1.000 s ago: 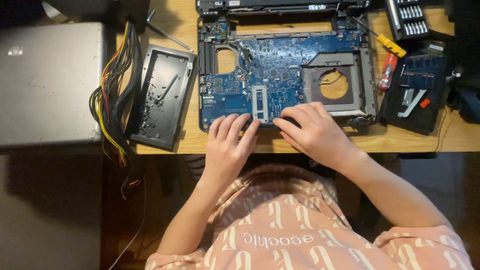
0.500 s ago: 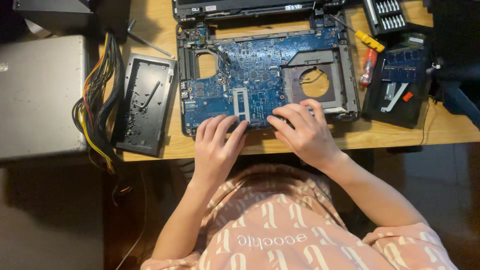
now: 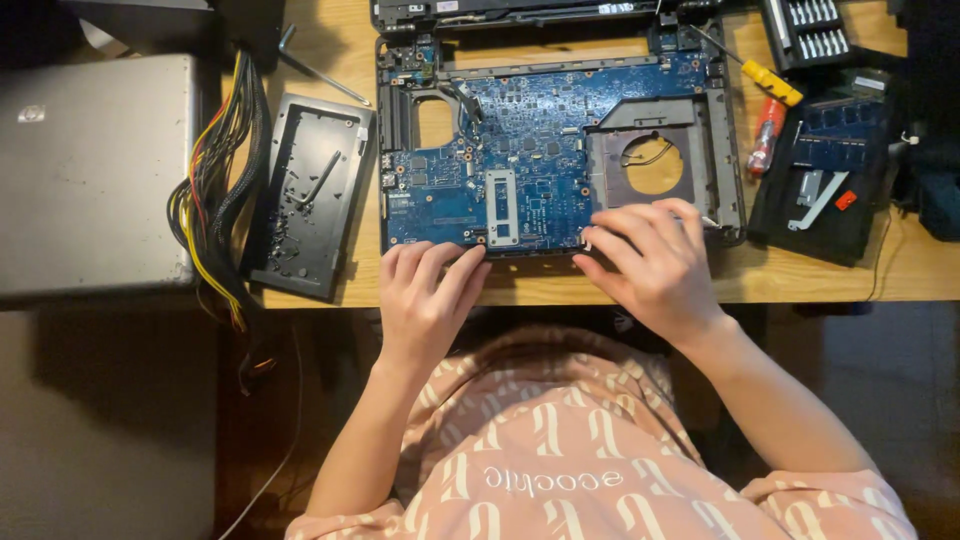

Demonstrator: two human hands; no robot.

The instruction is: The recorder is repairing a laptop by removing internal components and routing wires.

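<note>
Head view, looking straight down: one wooden desk (image 3: pixel 820 285) carries one opened laptop base (image 3: pixel 735 215) at the middle of its near edge, the blue motherboard (image 3: pixel 530 165) bared inside it with a round fan opening at its right. Against the pictures of half a second and a second ago, the two hands have drawn apart along the near rim of the laptop base: the left hand (image 3: pixel 425 300) now lies at the near-left corner of the board, fingers flat and close together, tips on the board edge, pinching nothing that can be seen; the right hand (image 3: pixel 655 260) lies over the near-right corner below the fan opening, fingers curled down onto the frame, and whether they pinch anything beneath cannot be told. By this reading, the work has passed from the middle of that rim to its two corners.

One silver closed laptop (image 3: pixel 95 170) sits off the desk's left edge, beside one bundle of coloured cables (image 3: pixel 215 200). One black cover panel (image 3: pixel 310 195) lies at the near-left corner. Toward the right edge, one black tray of parts (image 3: pixel 825 175), one bit case (image 3: pixel 815 30) at the far-right corner, and one red-handled screwdriver (image 3: pixel 765 135).
</note>
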